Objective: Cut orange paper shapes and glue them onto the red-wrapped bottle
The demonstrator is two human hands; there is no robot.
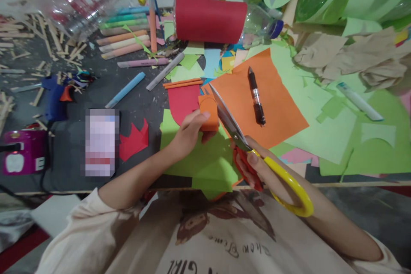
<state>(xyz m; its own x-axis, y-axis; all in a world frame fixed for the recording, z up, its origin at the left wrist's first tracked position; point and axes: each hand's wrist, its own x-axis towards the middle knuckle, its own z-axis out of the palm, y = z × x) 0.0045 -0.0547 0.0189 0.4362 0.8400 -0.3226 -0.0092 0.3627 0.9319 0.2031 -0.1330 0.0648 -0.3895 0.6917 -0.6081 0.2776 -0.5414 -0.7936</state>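
My left hand (192, 130) pinches a small folded piece of orange paper (209, 116) with a curved line on it. Scissors (229, 120) with one yellow and one red handle loop are gripped in my right hand (257, 165). Their blades point up and to the left, right beside the orange piece; whether they touch it I cannot tell. Beneath and to the right lies a larger orange sheet (282, 107) with a black pen (256, 96) on it. A red paper piece with a rounded end (183, 102) and thin orange strips (183, 83) lie just beyond my left hand.
A red-wrapped plastic bottle (210, 19) lies at the back. On the left are several markers (125, 90), a blue glue gun (55, 96), a phone (101, 143) and a purple box with a cord (24, 152). Green paper (340, 137) and crumpled brown paper (346, 55) cover the right.
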